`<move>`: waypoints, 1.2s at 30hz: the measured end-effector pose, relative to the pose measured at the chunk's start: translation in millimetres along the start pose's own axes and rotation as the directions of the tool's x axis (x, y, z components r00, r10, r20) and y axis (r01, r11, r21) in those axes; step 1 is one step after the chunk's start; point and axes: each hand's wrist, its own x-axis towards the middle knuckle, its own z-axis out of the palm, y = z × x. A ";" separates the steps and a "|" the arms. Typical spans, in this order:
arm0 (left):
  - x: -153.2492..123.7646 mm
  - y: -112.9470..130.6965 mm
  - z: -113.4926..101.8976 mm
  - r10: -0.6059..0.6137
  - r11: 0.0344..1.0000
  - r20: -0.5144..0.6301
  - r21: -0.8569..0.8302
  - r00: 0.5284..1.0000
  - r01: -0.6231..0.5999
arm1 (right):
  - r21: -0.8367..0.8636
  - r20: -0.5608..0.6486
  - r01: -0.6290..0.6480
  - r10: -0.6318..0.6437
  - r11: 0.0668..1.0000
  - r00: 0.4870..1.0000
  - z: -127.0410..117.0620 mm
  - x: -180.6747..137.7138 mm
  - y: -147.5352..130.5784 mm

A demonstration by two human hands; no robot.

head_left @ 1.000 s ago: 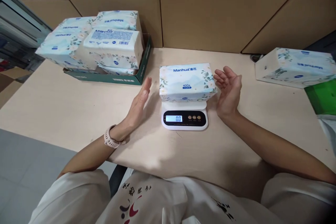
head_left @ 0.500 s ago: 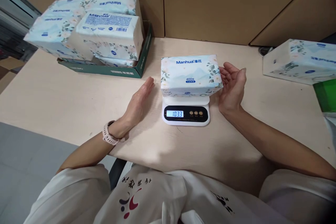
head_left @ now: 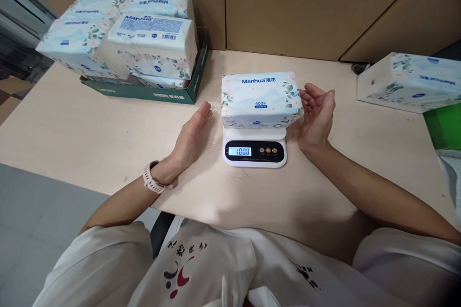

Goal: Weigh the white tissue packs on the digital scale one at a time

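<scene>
A pack of tissues (head_left: 261, 98) with a flower print lies on a white digital kitchen scale (head_left: 255, 160), whose lit display (head_left: 239, 151) appears to read 100.0. To the left of the pack, my left hand (head_left: 189, 134) rests edge-down on the table, fingers stretched out, holding nothing. On the other side, my right hand (head_left: 317, 117) stands palm inward with loosely curved fingers. Its fingertips are partly hidden behind the pack's right end; whether they touch it I cannot tell. Both hands are open.
A green carton tray (head_left: 144, 93) at the back left bears several tissue packs (head_left: 153, 41). Another tissue pack (head_left: 406, 81) lies at the right, beside a bright green item (head_left: 444, 124). Brown cardboard panels (head_left: 281, 7) stand along the back of the wooden table (head_left: 86, 134).
The scale's reading has dropped from about 103.3 to 100.0. Both hands and the pack hold their places; the view has shifted slightly.
</scene>
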 end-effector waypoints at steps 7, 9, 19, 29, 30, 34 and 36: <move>-1.0 2.2 1.4 -0.001 1.000 -0.010 0.003 1.000 0.001 | -0.002 -0.003 0.009 -0.009 1.000 1.000 0.0 -1.7 -1.4; -1.1 2.1 1.0 0.001 1.000 -0.006 0.003 1.000 -0.001 | -0.004 -0.009 0.008 -0.008 1.000 1.000 0.3 -1.1 -1.6; -0.1 0.8 -0.9 -0.001 1.000 -0.006 -0.003 1.000 0.001 | -0.016 0.001 0.023 -0.023 1.000 1.000 0.9 -1.2 -1.0; 0.7 -0.5 -1.7 0.010 1.000 0.001 -0.020 1.000 -0.010 | -0.020 0.006 0.021 -0.021 1.000 1.000 -0.2 0.8 0.3; 0.9 -1.0 -2.1 0.008 1.000 0.001 -0.024 1.000 -0.008 | -0.018 0.005 0.023 -0.023 1.000 1.000 -0.6 1.2 1.0; 2.1 -3.6 -3.2 0.009 0.998 -0.016 -0.055 1.000 -0.009 | -0.023 -0.001 0.037 -0.037 0.999 0.999 -1.2 1.6 2.9; 2.7 -4.7 -3.5 0.011 0.997 -0.026 -0.071 1.000 -0.013 | -0.038 -0.002 0.056 -0.056 0.998 0.998 -1.3 2.0 4.0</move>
